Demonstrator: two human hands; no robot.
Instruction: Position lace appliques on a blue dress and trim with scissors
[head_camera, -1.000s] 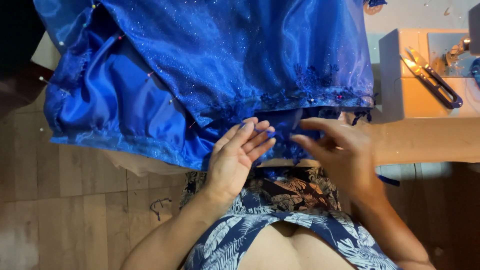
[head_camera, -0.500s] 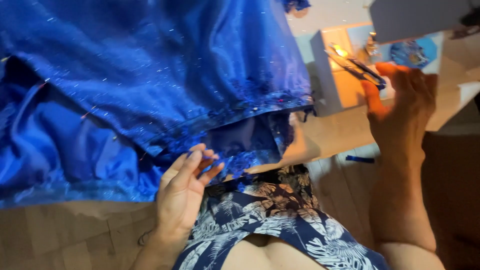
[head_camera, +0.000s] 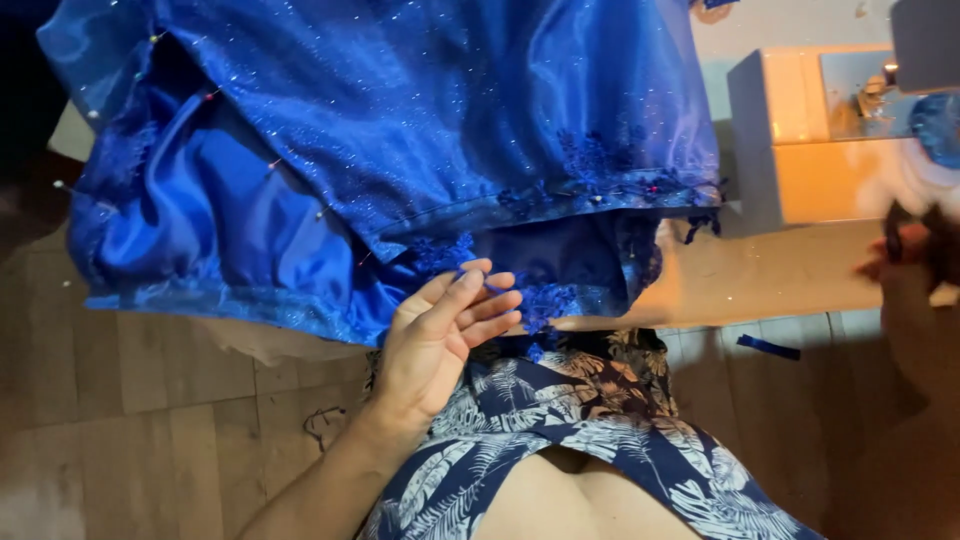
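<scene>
I kept my left hand (head_camera: 440, 335) open, fingers spread loosely under the lace hem of the blue dress (head_camera: 400, 150) draped over the surface's (head_camera: 760, 280) near edge. My right hand (head_camera: 915, 265) was blurred at the right edge, seemingly gripping something dark. I judged it best to support the hem flat and avoid the pins (head_camera: 212, 95).

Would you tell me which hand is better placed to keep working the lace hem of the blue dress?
Left. The left hand lies open against the lace hem of the blue dress. The right hand is blurred at the far right edge of the table, apparently holding something dark.
</scene>
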